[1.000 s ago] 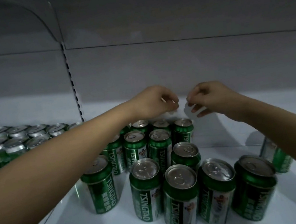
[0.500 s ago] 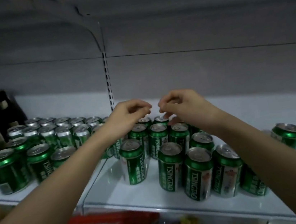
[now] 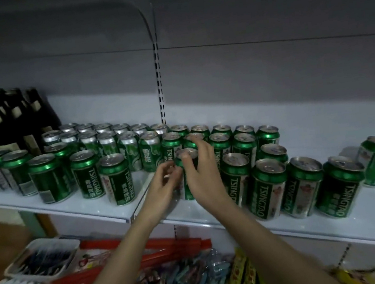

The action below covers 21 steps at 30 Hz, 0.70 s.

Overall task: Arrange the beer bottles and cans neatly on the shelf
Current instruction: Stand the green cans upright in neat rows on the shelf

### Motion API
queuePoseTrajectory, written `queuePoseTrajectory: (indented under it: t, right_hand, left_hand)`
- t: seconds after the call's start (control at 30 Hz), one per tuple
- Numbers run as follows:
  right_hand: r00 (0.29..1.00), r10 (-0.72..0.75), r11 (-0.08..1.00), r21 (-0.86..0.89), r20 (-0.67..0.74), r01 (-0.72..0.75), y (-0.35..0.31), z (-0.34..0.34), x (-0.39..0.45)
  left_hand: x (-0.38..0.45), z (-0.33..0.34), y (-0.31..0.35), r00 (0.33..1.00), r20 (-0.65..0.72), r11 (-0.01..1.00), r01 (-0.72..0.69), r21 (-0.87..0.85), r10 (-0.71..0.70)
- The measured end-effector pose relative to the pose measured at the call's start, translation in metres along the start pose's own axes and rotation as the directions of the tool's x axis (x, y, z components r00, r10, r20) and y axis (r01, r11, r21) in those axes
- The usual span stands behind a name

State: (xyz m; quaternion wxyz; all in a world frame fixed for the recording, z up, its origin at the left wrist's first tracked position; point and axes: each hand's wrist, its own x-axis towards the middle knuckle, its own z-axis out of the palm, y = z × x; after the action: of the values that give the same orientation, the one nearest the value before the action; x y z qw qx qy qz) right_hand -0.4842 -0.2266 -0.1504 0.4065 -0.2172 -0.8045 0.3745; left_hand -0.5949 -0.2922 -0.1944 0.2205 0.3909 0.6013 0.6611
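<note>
Both hands close on one green Tsingtao can [image 3: 183, 164] standing upright on the white shelf [image 3: 349, 220], at the near edge of the packed cans: the right hand [image 3: 201, 175] curls its thumb and fingers round the can's right side, the left hand [image 3: 164, 187] pinches its left side with bent fingertips. Dark beer bottles [image 3: 0, 118] stand at the far left behind more green cans [image 3: 45, 177]

A grey back panel [image 3: 261, 24] with a slotted upright [image 3: 159, 78] stands in dim light, and a brown floor [image 3: 1, 235] shows at lower left.
</note>
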Motion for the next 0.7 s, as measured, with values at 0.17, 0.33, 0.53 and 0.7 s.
queuePoseTrajectory:
  t: [0.17, 0.33, 0.53, 0.7]
  right_hand:
    - [0.990, 0.103, 0.950, 0.286, 0.101, -0.128, 0.036, 0.010, -0.018]
    - [0.969, 0.150, 0.911, 0.352, 0.196, -0.212, 0.051, 0.010, -0.012]
    - [0.969, 0.054, 0.898, 0.413, 0.242, -0.153, 0.052, 0.010, -0.012]
    - [0.987, 0.014, 0.911, 0.405, 0.162, -0.079, 0.043, 0.009, -0.018]
  left_hand:
    - [0.002, 0.005, -0.007, 0.999, 0.043, 0.982, -0.016, 0.188, 0.008]
    - [0.009, -0.006, -0.018, 0.997, 0.071, 0.997, -0.010, 0.072, 0.005]
    - [0.006, -0.008, -0.017, 0.999, 0.025, 0.997, -0.037, -0.066, 0.039]
    - [0.001, -0.009, -0.002, 0.999, 0.005, 0.996, -0.035, -0.078, 0.036]
